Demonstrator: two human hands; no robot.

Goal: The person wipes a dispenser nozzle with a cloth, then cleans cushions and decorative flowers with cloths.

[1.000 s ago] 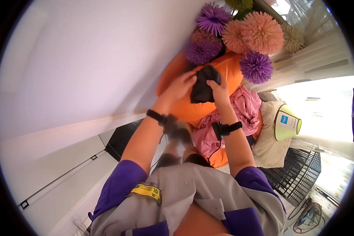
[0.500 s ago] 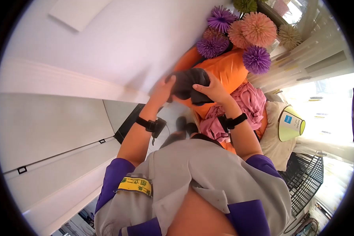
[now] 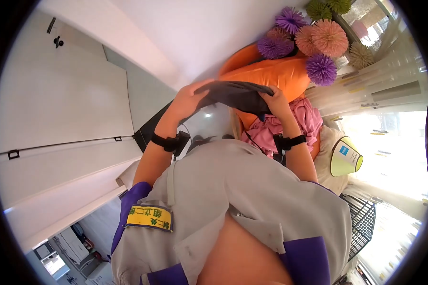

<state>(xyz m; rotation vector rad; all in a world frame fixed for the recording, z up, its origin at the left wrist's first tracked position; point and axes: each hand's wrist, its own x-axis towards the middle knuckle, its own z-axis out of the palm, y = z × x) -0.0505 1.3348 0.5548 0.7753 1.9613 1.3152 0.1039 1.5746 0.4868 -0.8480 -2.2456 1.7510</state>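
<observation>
A dark grey-black cloth (image 3: pixel 233 93) is stretched in a slack band between both hands, in front of my body. My left hand (image 3: pixel 185 100) grips its left end, with the fingers partly hidden by the fabric. At the other end, my right hand (image 3: pixel 276 101) pinches the edge, and a corner hangs down beneath it. Just behind the cloth lies a shiny orange cushion-like thing (image 3: pixel 283 73). Crumpled pink fabric (image 3: pixel 305 116) rests below it, close to my right wrist. The exact kind of dark cloth cannot be made out.
Purple and pink pompom flowers (image 3: pixel 321 70) stand at the back right. A green lampshade (image 3: pixel 345 156) sits on a beige cushion (image 3: pixel 325 159) by the curtained window. To the right is a black wire basket (image 3: pixel 364 223); white cabinet doors (image 3: pixel 66 95) line the left.
The bunched dark cloth is now spread out into a wide band. My hands have moved apart, and the view has shifted so more of the left cabinets shows.
</observation>
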